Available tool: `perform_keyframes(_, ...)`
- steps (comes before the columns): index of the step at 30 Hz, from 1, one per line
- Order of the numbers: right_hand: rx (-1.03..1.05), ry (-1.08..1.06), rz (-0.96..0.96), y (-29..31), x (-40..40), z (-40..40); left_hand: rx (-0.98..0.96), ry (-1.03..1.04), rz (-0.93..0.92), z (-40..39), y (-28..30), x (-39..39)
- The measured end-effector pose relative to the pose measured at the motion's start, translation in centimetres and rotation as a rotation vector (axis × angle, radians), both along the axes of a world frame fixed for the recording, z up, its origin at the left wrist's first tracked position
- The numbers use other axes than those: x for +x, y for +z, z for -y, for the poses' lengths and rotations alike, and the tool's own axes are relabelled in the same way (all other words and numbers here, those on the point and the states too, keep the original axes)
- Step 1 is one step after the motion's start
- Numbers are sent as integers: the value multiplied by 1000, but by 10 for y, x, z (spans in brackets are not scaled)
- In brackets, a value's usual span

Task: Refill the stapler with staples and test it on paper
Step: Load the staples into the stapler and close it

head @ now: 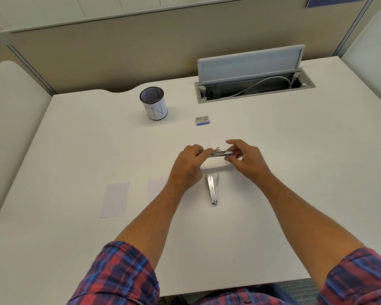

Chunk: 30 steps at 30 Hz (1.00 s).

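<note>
Both hands hold a slim metal stapler part (221,153) with a red end just above the white desk (295,172). My left hand (188,164) pinches its left end; my right hand (245,158) pinches the right, red end. Below them a silver V-shaped stapler body (213,188) lies spread apart on the desk. A small blue-and-grey staple box (202,120) sits farther back. Two white paper slips lie to the left: one (115,199) in full view, the other (157,187) partly under my left wrist.
A black mesh pen cup (153,103) with a white label stands at the back left. An open cable hatch (254,83) with a raised lid and a grey cable is at the back right. Beige partitions enclose the desk.
</note>
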State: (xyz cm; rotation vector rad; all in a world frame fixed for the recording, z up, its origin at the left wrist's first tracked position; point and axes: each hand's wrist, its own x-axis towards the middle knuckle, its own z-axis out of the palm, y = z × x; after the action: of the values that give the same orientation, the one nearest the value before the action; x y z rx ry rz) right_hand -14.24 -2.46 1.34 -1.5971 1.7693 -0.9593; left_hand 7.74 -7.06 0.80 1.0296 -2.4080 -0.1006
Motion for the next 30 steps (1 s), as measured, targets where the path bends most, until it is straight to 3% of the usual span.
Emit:
perform_keyframes(7, -6, 6, 43, 1, -5, 3, 23, -24, 107, -2, 1, 0)
perform_keyframes(11, -28, 35, -5, -1, -15, 3, 292, 18, 152, 0, 14, 4)
perform_keyframes(15, 41, 72, 7, 0, -25, -1, 705, 238, -269, 16, 28, 11)
perform_keyframes(21, 10, 181, -65, 9, -14, 3, 956, 271, -699, 17, 27, 0)
perform_keyframes(26, -54, 194, -6, 27, 3, 10, 1007, 134, -578, -5, 13, -17)
perform_keyframes(30, 24, 123, 1, 34, 12, 15, 1039, 206, -697, -18, 6, -23)
